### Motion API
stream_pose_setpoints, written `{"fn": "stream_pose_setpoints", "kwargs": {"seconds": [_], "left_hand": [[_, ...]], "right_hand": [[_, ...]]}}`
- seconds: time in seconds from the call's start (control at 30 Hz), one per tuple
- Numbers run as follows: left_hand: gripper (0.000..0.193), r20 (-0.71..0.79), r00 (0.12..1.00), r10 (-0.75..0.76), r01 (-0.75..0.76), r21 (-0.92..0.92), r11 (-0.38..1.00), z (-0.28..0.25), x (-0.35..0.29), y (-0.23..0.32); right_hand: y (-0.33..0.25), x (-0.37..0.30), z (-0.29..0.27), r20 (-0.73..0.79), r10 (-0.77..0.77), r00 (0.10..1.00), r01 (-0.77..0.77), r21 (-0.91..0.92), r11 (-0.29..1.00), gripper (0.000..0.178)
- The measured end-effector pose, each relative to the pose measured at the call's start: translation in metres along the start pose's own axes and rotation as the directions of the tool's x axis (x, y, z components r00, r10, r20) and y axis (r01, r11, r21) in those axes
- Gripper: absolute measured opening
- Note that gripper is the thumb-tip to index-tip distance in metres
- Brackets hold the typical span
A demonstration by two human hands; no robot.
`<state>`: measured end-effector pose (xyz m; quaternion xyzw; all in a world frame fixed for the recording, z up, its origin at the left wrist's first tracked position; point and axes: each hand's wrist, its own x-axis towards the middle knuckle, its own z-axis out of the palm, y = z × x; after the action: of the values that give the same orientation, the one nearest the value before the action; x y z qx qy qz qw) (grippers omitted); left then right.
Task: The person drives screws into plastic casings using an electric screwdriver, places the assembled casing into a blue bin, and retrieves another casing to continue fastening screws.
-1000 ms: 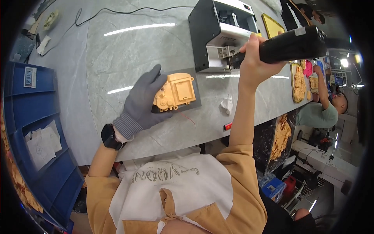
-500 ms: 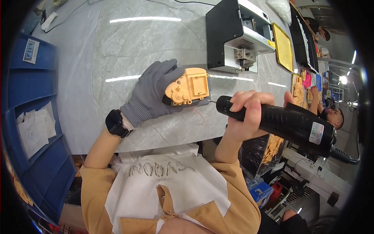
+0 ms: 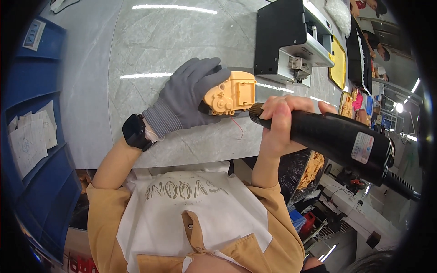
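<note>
My left hand (image 3: 189,93), in a grey glove with a watch at the wrist, is closed round the left side of a light-orange plastic housing (image 3: 236,93). The housing has round gear-like shapes and a raised rectangular frame. A dark block (image 3: 205,109) shows under it, and a thin red wire (image 3: 240,129) trails from its near edge. My bare right hand (image 3: 282,118) grips a black electric screwdriver (image 3: 332,132), its nose pointing left at the housing's near right corner. The bit is barely visible, so I cannot tell whether it touches.
A black and white machine (image 3: 293,45) stands beyond the housing to the right, with a yellow tray (image 3: 337,63) beside it. Blue shelving (image 3: 34,104) holding papers (image 3: 34,136) lines the left. The screwdriver's cable (image 3: 403,184) runs off right. Other people are in the far right background.
The screwdriver's nose has come closer to the housing's near right corner, closing the gap seen before. My left hand still holds the housing. The whole view has shifted slightly.
</note>
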<state>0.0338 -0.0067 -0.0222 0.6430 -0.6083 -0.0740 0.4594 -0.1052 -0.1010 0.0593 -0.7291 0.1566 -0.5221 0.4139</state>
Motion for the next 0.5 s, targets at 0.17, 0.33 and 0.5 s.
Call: {"fn": "stream_pose_setpoints", "kwargs": {"seconds": [0.17,0.33,0.5], "left_hand": [[0.083,-0.007,1.000,0.006,-0.006,-0.049,0.999,0.001,0.004,0.002],[0.084,0.021,1.000,-0.003,0.004,-0.016,1.000,0.001,-0.006,-0.003],[0.088,0.060,0.998,0.011,-0.013,0.022,1.000,-0.002,0.000,0.007]], "right_hand": [[0.002,0.002,0.000,-0.037,-0.008,0.999,0.012,0.093,0.996,0.060],[0.006,0.009,-0.011,0.107,-0.065,0.992,0.044,0.188,0.981,0.061],[-0.005,0.075,-0.058,-0.355,-0.122,0.927,0.209,0.218,0.953,0.056]]}}
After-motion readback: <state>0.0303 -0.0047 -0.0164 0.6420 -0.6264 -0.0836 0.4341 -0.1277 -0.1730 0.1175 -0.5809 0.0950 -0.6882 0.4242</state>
